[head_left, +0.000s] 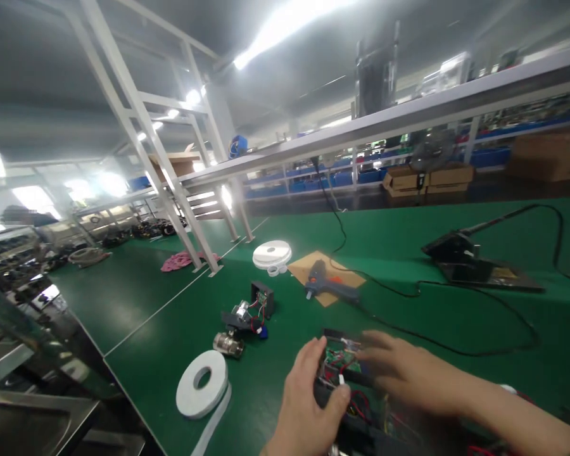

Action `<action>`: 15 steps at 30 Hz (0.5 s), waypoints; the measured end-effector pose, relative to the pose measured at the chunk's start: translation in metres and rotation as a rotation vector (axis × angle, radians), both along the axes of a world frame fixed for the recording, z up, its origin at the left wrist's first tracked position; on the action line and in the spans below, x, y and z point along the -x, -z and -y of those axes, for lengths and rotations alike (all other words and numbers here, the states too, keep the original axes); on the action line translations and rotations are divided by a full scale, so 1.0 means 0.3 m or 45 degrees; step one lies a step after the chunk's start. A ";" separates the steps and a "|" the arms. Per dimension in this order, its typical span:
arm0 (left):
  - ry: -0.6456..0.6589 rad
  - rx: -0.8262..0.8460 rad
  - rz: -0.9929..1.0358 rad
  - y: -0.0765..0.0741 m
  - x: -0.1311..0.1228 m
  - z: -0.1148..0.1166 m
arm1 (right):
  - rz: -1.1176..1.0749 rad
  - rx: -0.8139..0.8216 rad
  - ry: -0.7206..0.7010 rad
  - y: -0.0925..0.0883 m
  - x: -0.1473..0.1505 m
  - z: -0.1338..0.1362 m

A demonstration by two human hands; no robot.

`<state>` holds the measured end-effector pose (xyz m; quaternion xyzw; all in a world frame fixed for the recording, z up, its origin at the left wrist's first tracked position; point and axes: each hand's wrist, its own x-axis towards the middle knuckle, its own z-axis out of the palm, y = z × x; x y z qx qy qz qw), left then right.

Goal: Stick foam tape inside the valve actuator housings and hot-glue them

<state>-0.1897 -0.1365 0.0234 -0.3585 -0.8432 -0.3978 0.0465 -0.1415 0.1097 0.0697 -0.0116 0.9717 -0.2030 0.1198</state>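
Green matting covers a long workbench [456, 316] in a factory hall, with white shelf frames and strip lights above. At six o'clock, nearest the camera, both hands work on a small electronics assembly [344, 373]: a green circuit board with red, black and white wires, sitting in a dark housing on the mat. The left hand [308, 399] curls round its left side, thumb pressed on a white wire end and fingers bent over the board's edge. The right hand [403, 373] lies over its right side with fingers stretched nearly flat towards the board; motion blur hides whether they pinch anything.

At eight o'clock lies a white foam tape roll [202, 383], a loose strip trailing from it. Further off, at eleven o'clock, sits a metal valve with a wired black box [247, 316]. Beyond, at twelve, a blue glue gun [330, 284] rests on cardboard [304, 266], next to more white tape rolls [272, 253]. At two o'clock stands a black soldering-iron stand [460, 256], its cable looping across the mat.
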 end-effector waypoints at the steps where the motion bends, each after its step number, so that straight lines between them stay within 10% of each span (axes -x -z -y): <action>1: 0.006 -0.007 -0.049 -0.007 0.008 0.008 | 0.029 -0.004 0.010 -0.003 -0.012 -0.013; 8: -0.962 0.070 -0.480 -0.091 0.250 0.285 | -0.225 0.070 0.092 -0.097 0.077 -0.023; 15: -0.921 0.335 -0.198 -0.035 0.406 0.336 | -0.413 0.202 -0.096 -0.154 0.539 0.351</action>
